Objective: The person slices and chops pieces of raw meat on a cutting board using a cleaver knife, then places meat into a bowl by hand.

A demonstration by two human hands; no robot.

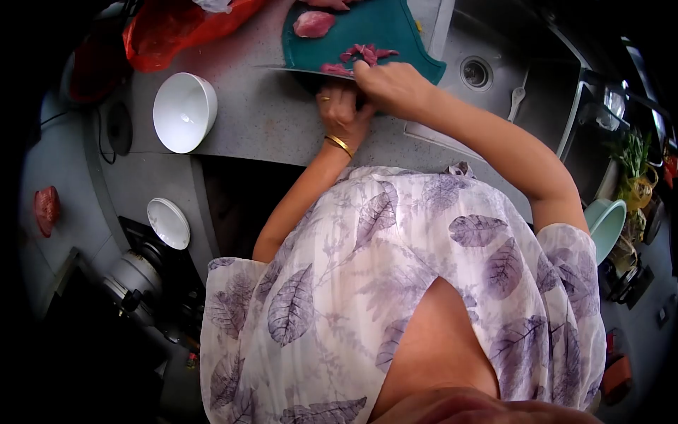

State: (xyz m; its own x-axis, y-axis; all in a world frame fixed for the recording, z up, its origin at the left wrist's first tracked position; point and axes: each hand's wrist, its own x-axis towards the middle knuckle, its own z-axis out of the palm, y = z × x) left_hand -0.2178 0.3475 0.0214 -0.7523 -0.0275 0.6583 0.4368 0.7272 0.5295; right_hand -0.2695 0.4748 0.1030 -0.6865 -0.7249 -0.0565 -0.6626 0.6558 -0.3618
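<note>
A green cutting board (381,32) lies on the counter, bearing a larger chunk of raw meat (313,24) and thin cut strips of meat (367,53). My right hand (394,86) is closed at the right end of a knife (300,70), whose blade points left across the board's near edge. Its handle is hidden in my fingers. My left hand (344,109), with a ring and a gold bracelet at the wrist, is just on the near side of the blade. Its fingertips are hidden behind the knife, so what they touch cannot be made out.
A white bowl (185,113) and a red plastic bag (185,32) are on the counter at the left. To the right is a steel sink (487,42) with a white spoon (518,102). White dishes (169,223) sit lower left, a pale green basin (606,227) far right.
</note>
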